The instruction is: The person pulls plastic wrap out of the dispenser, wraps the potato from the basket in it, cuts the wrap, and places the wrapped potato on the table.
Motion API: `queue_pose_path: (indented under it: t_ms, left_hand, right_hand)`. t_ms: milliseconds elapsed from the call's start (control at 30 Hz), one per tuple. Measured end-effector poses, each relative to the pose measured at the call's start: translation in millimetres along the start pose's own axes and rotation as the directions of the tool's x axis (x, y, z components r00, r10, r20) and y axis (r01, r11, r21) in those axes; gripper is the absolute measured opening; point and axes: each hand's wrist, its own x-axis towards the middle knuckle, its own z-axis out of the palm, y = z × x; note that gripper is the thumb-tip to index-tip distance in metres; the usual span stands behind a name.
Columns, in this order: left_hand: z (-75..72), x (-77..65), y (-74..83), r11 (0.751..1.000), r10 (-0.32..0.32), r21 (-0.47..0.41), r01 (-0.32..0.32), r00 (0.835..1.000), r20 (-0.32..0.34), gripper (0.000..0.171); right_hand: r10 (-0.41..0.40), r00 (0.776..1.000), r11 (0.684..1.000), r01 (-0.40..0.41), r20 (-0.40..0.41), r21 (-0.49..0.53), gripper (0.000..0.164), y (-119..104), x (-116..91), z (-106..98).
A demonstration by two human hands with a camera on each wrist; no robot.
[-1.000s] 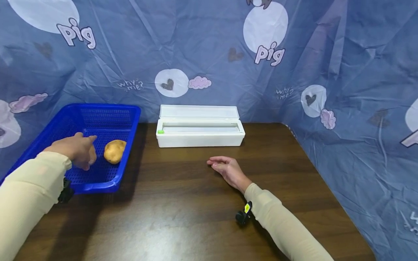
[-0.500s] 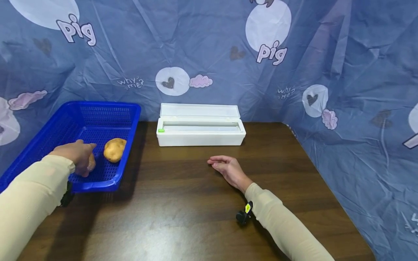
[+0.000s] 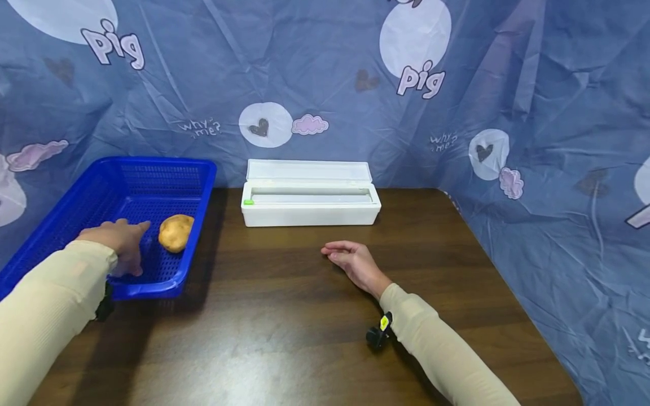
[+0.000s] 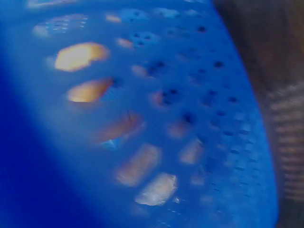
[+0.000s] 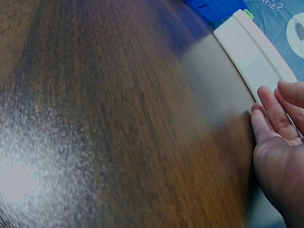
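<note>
On the left in the head view, my left hand reaches palm down into a blue plastic basket. Its index finger stretches forward and the thumb points down, with a gap between them; the space under the palm is hidden. A tan potato lies just right of this hand, against the basket's right wall. Through the slots of the basket wall, blurred tan and whitish patches show in the left wrist view. My right hand rests side-on upon the table, fingers together and loosely bent, holding nothing.
A white cling film dispenser box with its lid raised and a green slider stands at the back of the brown wooden table. A blue printed cloth hangs behind and along the right.
My left hand shifted slightly down and left inside the basket. Half a second ago a tan rounded shape showed between its thumb and index finger; now it is out of sight. The right hand stayed put.
</note>
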Motion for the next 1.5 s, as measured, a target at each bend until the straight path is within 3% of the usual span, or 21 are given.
queue_pose_path:
  t_ms: [167, 367, 733, 833, 900, 1000, 1100, 1233, 1300, 1400, 1500]
  left_hand:
    - [-16.2, 7.5, 11.8, 0.999, 0.025, 0.03, -0.023, 0.998, -0.059, 0.108]
    - [-31.9, 14.6, 22.5, 0.998, 0.053, 0.037, -0.05, 0.995, -0.082, 0.109]
    - [-40.6, 21.7, 28.2, 0.996, 0.067, 0.061, -0.062, 0.993, -0.095, 0.105]
    - [-43.9, 21.3, 29.8, 0.995, 0.075, 0.074, -0.068, 0.992, -0.098, 0.103]
    - [-48.6, 20.4, 33.9, 0.993, 0.085, 0.089, -0.077, 0.992, -0.097, 0.1]
    - [-59.5, 18.9, 45.2, 0.989, 0.101, 0.115, -0.09, 0.991, -0.093, 0.096]
    - [-72.9, 18.7, 61.2, 0.985, 0.125, 0.135, -0.111, 0.987, -0.096, 0.093]
    - [-85.9, 23.8, 87.1, 0.978, 0.161, 0.155, -0.143, 0.98, -0.116, 0.09]
    - [-89.4, 29.2, 101.7, 0.975, 0.173, 0.165, -0.151, 0.977, -0.124, 0.088]
    - [-91.2, 39.8, 123.3, 0.97, 0.186, 0.18, -0.162, 0.974, -0.13, 0.086]
    - [-89.8, 48.6, 143.7, 0.966, 0.209, 0.183, -0.181, 0.967, -0.146, 0.078]
  right_hand:
    - [-0.008, 1.0, 1.0, 0.008, 0.0, -0.004, 0.04, -1.2, 2.1, 1.1]
    - [-0.006, 1.0, 1.0, 0.006, 0.009, -0.02, 0.04, -3.0, 4.3, 1.4]
    - [-0.01, 1.0, 1.0, 0.01, 0.003, -0.013, 0.04, -5.0, 10.3, 0.7]
    - [0.019, 1.0, 0.996, -0.02, -0.01, -0.083, 0.037, -9.5, 12.8, 1.9]
    - [0.016, 0.999, 0.978, -0.022, -0.029, -0.209, 0.035, -17.0, 15.8, 1.5]
    - [-0.07, 0.996, 0.888, 0.033, -0.062, -0.458, 0.029, -36.6, 23.1, -2.5]
    - [-0.245, 0.966, 0.709, 0.12, -0.083, -0.695, 0.022, -62.9, 32.8, -11.7]
    - [-0.42, 0.906, 0.449, 0.153, -0.057, -0.88, 0.019, -92.5, 45.8, -30.6]
    - [-0.441, 0.896, 0.358, 0.127, -0.048, -0.925, 0.02, -102.0, 50.7, -41.0]
    - [-0.414, 0.909, 0.225, 0.049, -0.05, -0.973, 0.024, -108.3, 56.8, -55.3]
    - [-0.355, 0.933, 0.143, -0.007, -0.058, -0.99, 0.026, -108.2, 62.0, -64.4]
